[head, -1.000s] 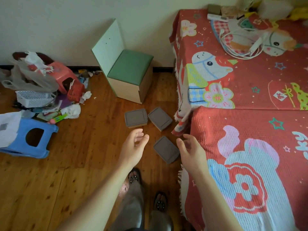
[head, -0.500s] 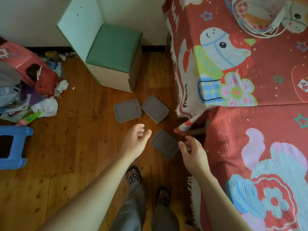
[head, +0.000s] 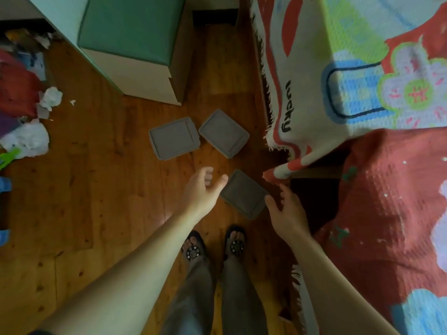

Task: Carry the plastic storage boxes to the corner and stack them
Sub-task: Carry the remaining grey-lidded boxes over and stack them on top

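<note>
Three grey plastic storage boxes with lids lie on the wooden floor. The nearest box (head: 243, 193) sits just ahead of my feet, beside the bed. My left hand (head: 202, 188) hovers at its left edge with fingers loosely spread, holding nothing. At the box's right corner, my right hand (head: 286, 209) is also spread and holds nothing. Whether either hand touches the box is unclear. Farther off, the left box (head: 173, 137) and the right box (head: 223, 132) lie side by side.
A green-topped seat box (head: 135, 44) stands beyond the boxes. The bed with a red patterned blanket (head: 375, 165) fills the right side, its fringe hanging near the boxes. Clutter, crumpled paper (head: 49, 99) and plastic bags (head: 26, 139) lie at the left.
The view has tilted down and closed in on the floor. Both hands have lowered to either side of the nearest grey box. The boxes have not moved.
</note>
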A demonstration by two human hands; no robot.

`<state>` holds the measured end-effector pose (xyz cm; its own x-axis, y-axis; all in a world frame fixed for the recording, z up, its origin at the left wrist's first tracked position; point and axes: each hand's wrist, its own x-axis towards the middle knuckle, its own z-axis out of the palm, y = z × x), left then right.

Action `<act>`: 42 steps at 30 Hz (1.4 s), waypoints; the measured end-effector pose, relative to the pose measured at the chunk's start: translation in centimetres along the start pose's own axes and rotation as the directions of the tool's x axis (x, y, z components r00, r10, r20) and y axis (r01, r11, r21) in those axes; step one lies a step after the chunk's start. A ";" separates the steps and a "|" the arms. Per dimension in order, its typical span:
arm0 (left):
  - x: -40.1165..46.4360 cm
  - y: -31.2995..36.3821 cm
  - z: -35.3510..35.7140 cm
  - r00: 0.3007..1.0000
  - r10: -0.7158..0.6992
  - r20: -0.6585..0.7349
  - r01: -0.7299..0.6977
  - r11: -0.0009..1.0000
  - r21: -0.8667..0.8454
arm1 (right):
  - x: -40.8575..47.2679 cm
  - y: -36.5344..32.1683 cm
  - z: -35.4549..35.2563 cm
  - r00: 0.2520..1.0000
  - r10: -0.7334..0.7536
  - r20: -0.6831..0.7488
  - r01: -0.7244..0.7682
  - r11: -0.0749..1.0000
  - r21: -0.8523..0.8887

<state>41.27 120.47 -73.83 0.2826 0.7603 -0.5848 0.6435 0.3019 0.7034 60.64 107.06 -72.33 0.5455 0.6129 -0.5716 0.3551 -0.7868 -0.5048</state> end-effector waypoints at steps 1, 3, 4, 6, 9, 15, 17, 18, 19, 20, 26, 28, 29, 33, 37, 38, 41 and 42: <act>1.0 -0.9 0.8 1.000 -0.012 0.018 0.012 1.000 0.001 | 1.0 1.0 0.9 1.000 0.008 0.010 -0.008 1.000 -0.012; 3.4 -3.1 2.7 0.998 -0.031 0.057 0.030 0.999 0.020 | 3.0 3.1 2.7 0.999 0.037 0.011 -0.037 0.998 -0.048; 4.4 -3.8 3.1 0.998 -0.025 0.065 0.023 0.999 0.035 | 3.7 3.7 3.3 0.999 0.054 0.009 -0.053 0.997 -0.059; 6.4 -6.0 4.7 0.997 -0.026 0.075 0.020 0.997 0.070 | 5.3 5.7 5.3 0.996 0.084 0.010 -0.084 0.995 -0.048; 9.1 -9.1 6.8 0.993 -0.051 0.107 0.042 0.995 0.087 | 7.9 8.5 8.3 0.993 0.116 0.032 -0.116 0.993 -0.019; 13.7 -14.7 10.4 0.978 -0.036 0.205 -0.008 0.977 0.211 | 12.5 13.3 13.4 0.975 0.213 0.066 -0.217 0.975 0.056; 15.1 -16.4 11.8 0.973 -0.024 0.231 -0.042 0.961 0.273 | 13.9 15.2 15.0 0.966 0.253 0.056 -0.257 0.963 0.077; 15.6 -16.9 12.4 0.971 -0.011 0.241 -0.066 0.949 0.310 | 14.3 16.0 15.6 0.962 0.270 0.048 -0.273 0.958 0.085; 16.0 -17.2 12.9 0.967 -0.003 0.255 -0.089 0.934 0.346 | 14.8 16.7 16.1 0.958 0.285 0.040 -0.287 0.953 0.100; 16.8 -17.6 13.6 0.962 0.007 0.273 -0.115 0.917 0.381 | 15.5 17.7 16.8 0.954 0.297 0.033 -0.298 0.947 0.117; 21.1 -19.6 17.8 0.942 0.022 0.334 -0.196 0.846 0.495 | 19.2 22.7 20.2 0.923 0.380 0.058 -0.384 0.905 0.182; 22.1 -20.3 19.0 0.936 0.018 0.352 -0.210 0.833 0.513 | 19.9 23.8 21.0 0.911 0.405 0.078 -0.412 0.890 0.195; 22.6 -20.8 19.7 0.934 0.008 0.358 -0.205 0.830 0.518 | 20.3 24.5 21.5 0.906 0.413 0.086 -0.422 0.884 0.202; 24.4 -22.1 21.3 0.927 -0.022 0.374 -0.192 0.829 0.525 | 21.3 26.0 22.8 0.910 0.406 0.077 -0.413 0.886 0.212; 25.6 -23.0 22.6 0.918 -0.014 0.397 -0.200 0.848 0.490 | 22.4 26.9 23.7 0.915 0.395 0.084 -0.403 0.877 0.263; 25.7 -23.2 22.8 0.913 -0.021 0.408 -0.191 0.861 0.471 | 22.5 27.0 23.9 0.914 0.394 0.092 -0.404 0.871 0.279; 26.1 -23.8 23.4 0.907 -0.037 0.419 -0.168 0.881 0.442 | 23.0 27.0 24.6 0.918 0.383 0.104 -0.396 0.870 0.294; 26.3 -24.0 23.5 0.909 -0.038 0.415 -0.163 0.884 0.439 | 23.2 27.0 24.8 0.918 0.382 0.109 -0.397 0.869 0.294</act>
<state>50.01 119.70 -115.55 0.5277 0.4411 -0.7260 0.8346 -0.1099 0.5398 64.00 101.85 -115.24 0.5535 0.2696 -0.7880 -0.1314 -0.9060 -0.4023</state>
